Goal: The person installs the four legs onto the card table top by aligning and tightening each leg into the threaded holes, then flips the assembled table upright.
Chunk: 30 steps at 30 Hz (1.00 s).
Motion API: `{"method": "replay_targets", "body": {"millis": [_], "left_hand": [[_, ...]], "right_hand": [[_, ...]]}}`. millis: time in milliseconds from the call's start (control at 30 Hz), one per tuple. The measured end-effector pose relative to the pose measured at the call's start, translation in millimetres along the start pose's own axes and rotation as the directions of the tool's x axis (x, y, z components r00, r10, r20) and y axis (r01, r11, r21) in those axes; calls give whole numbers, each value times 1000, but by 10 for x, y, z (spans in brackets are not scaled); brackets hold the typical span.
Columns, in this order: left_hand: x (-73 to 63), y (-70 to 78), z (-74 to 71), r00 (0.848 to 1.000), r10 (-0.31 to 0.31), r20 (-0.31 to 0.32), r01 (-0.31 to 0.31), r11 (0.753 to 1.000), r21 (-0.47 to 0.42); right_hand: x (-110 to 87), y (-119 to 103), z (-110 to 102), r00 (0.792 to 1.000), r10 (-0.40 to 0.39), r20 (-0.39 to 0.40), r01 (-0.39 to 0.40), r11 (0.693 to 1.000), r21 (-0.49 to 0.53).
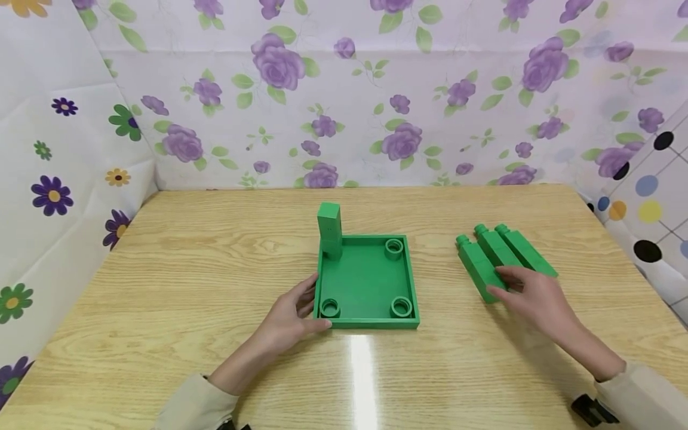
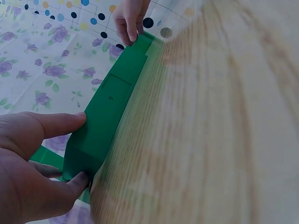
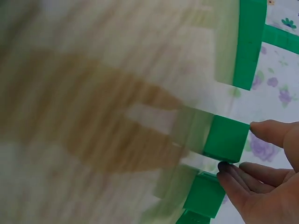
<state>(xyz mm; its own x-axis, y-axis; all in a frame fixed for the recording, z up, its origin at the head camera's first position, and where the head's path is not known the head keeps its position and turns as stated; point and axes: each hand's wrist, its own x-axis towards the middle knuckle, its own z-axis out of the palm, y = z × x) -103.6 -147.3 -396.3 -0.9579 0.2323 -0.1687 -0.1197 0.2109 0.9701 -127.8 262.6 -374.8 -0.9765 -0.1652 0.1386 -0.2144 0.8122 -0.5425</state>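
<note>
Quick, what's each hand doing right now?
Left hand: holding the square green plastic-looking tray by its corner.
Right hand: pinching one long green plastic-looking block.

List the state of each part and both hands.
Green tray: flat, open side up
Standing post: upright in far-left corner
Three other corner sockets: no post in them
Leftmost loose post: lying down, pinched
Other two loose posts: lying side by side
Left hand: gripping tray's near-left corner
Right hand: pinching leftmost loose post
</note>
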Motion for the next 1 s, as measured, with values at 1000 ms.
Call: {"method": "replay_targets", "body": {"millis": [1000], "left_hand": [[-12, -9, -6, 1000, 17, 0, -17, 1000, -5]], "right_hand": [[94, -99, 63, 998, 16, 54, -11, 997, -80]]}}
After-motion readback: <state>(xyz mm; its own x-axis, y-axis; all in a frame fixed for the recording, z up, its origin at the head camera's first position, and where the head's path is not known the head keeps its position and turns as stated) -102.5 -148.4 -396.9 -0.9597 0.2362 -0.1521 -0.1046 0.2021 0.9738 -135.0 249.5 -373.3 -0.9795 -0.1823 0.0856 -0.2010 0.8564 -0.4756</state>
